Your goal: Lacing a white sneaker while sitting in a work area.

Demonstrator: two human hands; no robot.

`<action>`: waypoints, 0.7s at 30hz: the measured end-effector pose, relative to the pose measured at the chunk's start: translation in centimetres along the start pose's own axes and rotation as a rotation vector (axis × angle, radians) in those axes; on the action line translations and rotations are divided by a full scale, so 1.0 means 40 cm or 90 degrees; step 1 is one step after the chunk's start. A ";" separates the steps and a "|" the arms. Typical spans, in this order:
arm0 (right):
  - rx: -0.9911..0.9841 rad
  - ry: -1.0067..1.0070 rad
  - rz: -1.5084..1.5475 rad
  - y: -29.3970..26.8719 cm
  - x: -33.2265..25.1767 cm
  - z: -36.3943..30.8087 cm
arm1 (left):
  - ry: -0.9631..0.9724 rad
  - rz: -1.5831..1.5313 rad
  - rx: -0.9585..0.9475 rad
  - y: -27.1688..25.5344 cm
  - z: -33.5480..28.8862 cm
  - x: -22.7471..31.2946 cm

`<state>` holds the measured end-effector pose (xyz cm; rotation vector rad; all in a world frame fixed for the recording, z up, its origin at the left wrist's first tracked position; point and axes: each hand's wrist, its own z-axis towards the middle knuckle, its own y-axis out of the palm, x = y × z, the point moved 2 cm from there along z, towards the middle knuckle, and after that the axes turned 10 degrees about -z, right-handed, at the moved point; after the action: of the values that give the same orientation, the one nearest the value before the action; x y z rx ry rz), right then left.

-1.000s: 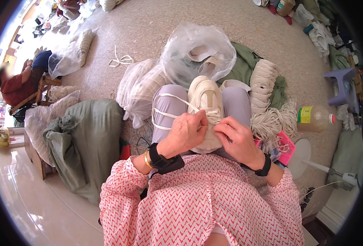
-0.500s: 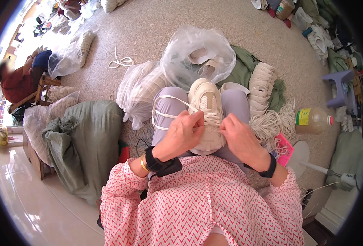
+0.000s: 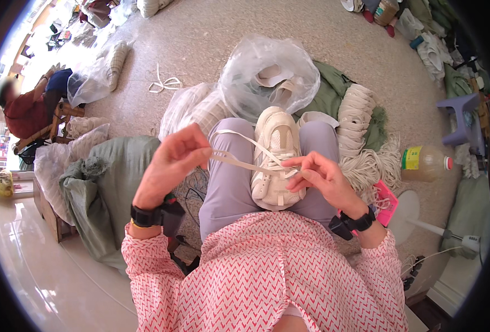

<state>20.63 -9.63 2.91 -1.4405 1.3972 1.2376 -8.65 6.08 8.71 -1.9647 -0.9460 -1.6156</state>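
- Clear plastic bag (image 3: 238,74): cream shoe pieces (image 3: 271,74) inside.
- Pink basket (image 3: 390,206): white cords (image 3: 370,195) inside.
- Plastic jug (image 3: 436,167): yellow-green label (image 3: 411,158).
- Left hand (image 3: 170,166) pinches a flat shoelace (image 3: 239,161) from the cream sneaker (image 3: 278,138) between the knees.
- Right hand (image 3: 329,181), partly open, is at the lacing; cannot tell whether it grips.

2 lace strands (image 3: 245,164) bar passage across the left knee (image 3: 232,126), with free room over the thigh (image 3: 221,202) nearer the waist.

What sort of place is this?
Perhaps a small shoe workshop: a cream sneaker, a heap of pale cords and a clear bag holding what look like shoe parts suggest it.
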 end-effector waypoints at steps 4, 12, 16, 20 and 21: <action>-0.021 0.041 0.108 -0.004 0.044 0.013 | 0.041 -0.061 0.045 -0.029 -0.016 0.027; 0.232 0.005 0.179 -0.253 0.068 -0.157 | 0.007 -0.148 -0.030 0.052 0.012 -0.033; 0.439 -0.052 0.219 -0.402 0.108 -0.279 | -0.009 -0.173 -0.097 0.112 0.056 -0.093; 0.492 -0.088 0.216 -0.570 0.164 -0.402 | 0.011 -0.052 -0.142 0.162 0.084 -0.139; 0.513 -0.104 0.217 -0.603 0.174 -0.424 | 0.011 -0.050 -0.139 0.166 0.084 -0.153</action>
<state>46.18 -25.06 -2.21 -0.5543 1.7828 0.7937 -2.08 2.48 2.62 -2.0738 -0.8821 -1.8462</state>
